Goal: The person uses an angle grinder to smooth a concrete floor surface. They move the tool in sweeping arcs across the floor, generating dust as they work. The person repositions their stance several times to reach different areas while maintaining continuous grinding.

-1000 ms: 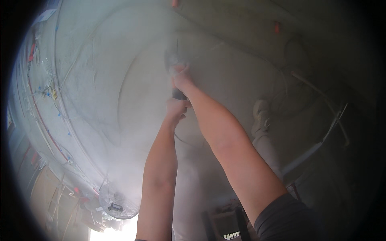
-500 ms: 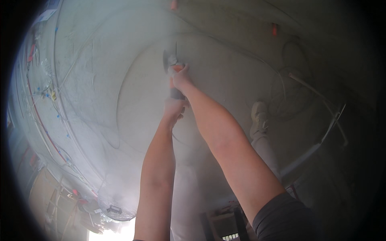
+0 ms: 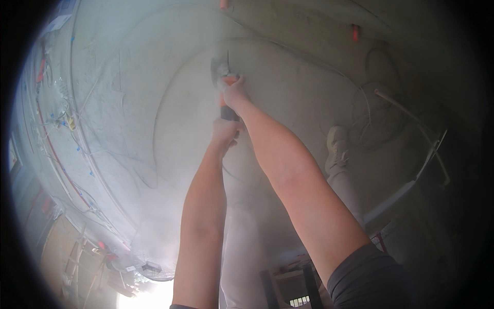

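Observation:
An orange and black angle grinder point(image 3: 223, 100) points away from me, low over the dusty grey floor point(image 3: 288, 108). My right hand point(image 3: 236, 93) is wrapped round its orange front part, close behind the head. Behind it, my left hand point(image 3: 225, 132) grips the dark rear end, with the fingers curled. The grinder's disc point(image 3: 215, 72) stands on edge at the left of the head, blurred by pale dust. A short dark line point(image 3: 228, 54) shows just beyond the head; whether the disc touches the floor I cannot tell.
Loose cable point(image 3: 156, 123) curves across the floor to the left, and a coil point(image 3: 381, 103) lies at the right. Near it are a pale pipe point(image 3: 404, 109) and my shoe point(image 3: 337, 141). An orange tube piece point(image 3: 355, 33) lies farther off. Pipes and wires point(image 3: 56, 159) line the left side.
The whole view has shifted slightly, moving the floor and hands a little to the right together. Haze around the disc looks a bit thicker. Both hands keep the same hold on the grinder.

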{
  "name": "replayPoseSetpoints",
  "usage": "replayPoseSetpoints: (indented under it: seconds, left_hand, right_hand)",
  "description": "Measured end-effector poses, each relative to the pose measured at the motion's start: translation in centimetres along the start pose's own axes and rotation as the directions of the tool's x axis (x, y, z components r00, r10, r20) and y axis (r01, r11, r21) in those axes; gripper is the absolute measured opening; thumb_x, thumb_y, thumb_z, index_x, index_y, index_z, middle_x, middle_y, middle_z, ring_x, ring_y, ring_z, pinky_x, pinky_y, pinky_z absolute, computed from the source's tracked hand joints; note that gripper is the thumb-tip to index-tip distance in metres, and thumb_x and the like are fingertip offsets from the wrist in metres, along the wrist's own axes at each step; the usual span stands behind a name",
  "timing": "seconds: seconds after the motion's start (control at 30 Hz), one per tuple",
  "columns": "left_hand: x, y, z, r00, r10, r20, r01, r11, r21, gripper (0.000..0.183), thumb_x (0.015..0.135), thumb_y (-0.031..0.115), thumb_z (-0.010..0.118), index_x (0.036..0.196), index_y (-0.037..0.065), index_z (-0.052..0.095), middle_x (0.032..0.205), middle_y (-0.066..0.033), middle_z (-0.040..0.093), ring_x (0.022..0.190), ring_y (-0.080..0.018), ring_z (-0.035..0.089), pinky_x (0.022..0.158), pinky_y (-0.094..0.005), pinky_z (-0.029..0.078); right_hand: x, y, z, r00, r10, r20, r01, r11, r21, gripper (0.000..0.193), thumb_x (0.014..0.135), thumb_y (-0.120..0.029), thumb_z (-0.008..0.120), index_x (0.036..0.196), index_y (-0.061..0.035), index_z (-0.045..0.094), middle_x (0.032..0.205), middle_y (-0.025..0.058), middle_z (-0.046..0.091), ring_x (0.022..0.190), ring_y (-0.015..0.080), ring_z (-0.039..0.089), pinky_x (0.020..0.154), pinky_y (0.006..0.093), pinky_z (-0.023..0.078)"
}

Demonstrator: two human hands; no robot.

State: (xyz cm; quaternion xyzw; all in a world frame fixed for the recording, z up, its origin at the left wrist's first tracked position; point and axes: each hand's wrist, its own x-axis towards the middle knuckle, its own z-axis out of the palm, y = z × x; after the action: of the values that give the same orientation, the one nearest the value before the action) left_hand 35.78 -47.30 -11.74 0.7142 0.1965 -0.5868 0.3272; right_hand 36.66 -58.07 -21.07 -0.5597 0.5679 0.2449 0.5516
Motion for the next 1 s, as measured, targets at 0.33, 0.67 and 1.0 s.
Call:
replayPoseSetpoints:
  seconds: [0.33,0.67,1.0]
  left_hand:
    - [0.4,0.5,-0.2,1.000,0.003,0.008,-0.003,1.000,-0.003,0.017,0.080,0.007,0.077,0.094,0.003,0.069,0.078,-0.0044,0.063,0.060,-0.0160,0.058,0.048,-0.0336,0.044]
    - [1.3,1.3,-0.5,0.999,-0.002,0.035,0.001,1.000,0.017,0.020,0.075,0.006,0.080,0.092,0.004,0.069,0.078,-0.0048,0.063,0.061,-0.0163,0.059,0.048,-0.0344,0.045]
    - [0.9,2.5,-0.5,1.000,-0.017,0.005,0.017,0.999,0.041,0.018,0.074,0.004,0.074,0.088,0.006,0.064,0.075,-0.0015,0.060,0.061,-0.0148,0.056,0.053,-0.0364,0.045]
  right_hand:
    - [0.6,-0.4,0.0,1.000,0.008,-0.018,-0.008,1.000,-0.021,0.112,0.102,-0.066,0.058,0.176,-0.0096,-0.003,0.145,0.0168,0.071,0.140,0.0358,0.065,0.121,0.0505,0.044]
    - [2.0,-0.7,0.0,0.999,-0.018,-0.029,0.019,1.000,0.004,0.112,0.102,-0.067,0.060,0.177,-0.0107,-0.002,0.164,0.0206,0.056,0.150,0.0406,0.056,0.125,0.0536,0.041]
    - [0.4,-2.9,-1.4,0.999,0.039,-0.011,-0.039,0.999,-0.008,0.111,0.102,-0.061,0.062,0.175,-0.0091,-0.003,0.156,0.0185,0.064,0.144,0.0388,0.062,0.122,0.0515,0.044]
